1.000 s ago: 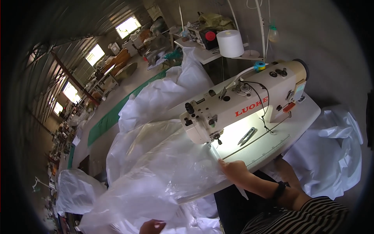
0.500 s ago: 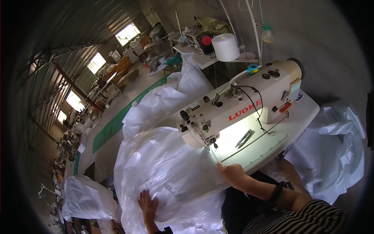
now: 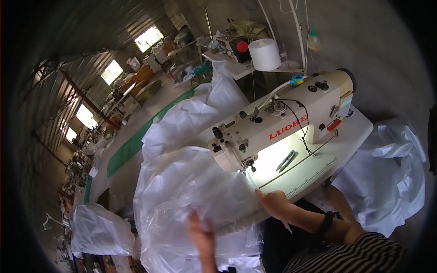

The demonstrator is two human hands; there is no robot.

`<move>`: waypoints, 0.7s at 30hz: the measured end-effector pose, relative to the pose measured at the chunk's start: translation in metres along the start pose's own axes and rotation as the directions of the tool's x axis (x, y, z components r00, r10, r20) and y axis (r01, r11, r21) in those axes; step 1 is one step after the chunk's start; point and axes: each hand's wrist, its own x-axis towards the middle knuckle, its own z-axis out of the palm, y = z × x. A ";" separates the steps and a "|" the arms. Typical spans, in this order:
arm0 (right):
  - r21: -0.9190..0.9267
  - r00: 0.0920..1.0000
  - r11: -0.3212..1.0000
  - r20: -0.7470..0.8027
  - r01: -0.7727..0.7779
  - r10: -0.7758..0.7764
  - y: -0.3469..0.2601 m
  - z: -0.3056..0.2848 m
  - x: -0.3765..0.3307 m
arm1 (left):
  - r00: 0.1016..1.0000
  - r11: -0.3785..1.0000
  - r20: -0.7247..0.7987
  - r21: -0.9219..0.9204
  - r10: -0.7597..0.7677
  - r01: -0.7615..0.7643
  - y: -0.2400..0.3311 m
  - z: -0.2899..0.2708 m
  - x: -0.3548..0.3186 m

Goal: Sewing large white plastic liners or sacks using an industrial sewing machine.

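Observation:
A large sheet of white translucent plastic (image 3: 182, 177) lies in loose folds at the left of a white sewing machine (image 3: 277, 129). Its edge runs in under the needle and presser foot. My right hand (image 3: 274, 203) is at the front of the machine bed, fingers closed on the sheet's edge just short of the needle; the fingertips partly cover what they pinch. A narrow pale strip (image 3: 287, 226) hangs below that hand. Over the near part of the sheet is my left hand (image 3: 201, 234), smeared by motion, so its fingers and any contact cannot be made out.
Thread snips (image 3: 286, 161) lie on the lit machine bed. A white thread cone (image 3: 264, 55) stands behind the machine. More white plastic (image 3: 384, 177) is heaped at the right, and a white bundle (image 3: 102, 231) sits at lower left. A green strip (image 3: 136, 148) runs along the floor.
My left hand has moved to the right across the sheet, and the plastic near it has creased and shifted. My right hand has stayed almost in place at the sheet's edge.

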 end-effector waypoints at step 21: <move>0.264 0.968 0.956 -0.245 0.125 -0.059 0.028 -0.063 0.001 | 0.952 0.930 0.222 -0.346 0.208 -0.123 0.045 0.086 0.031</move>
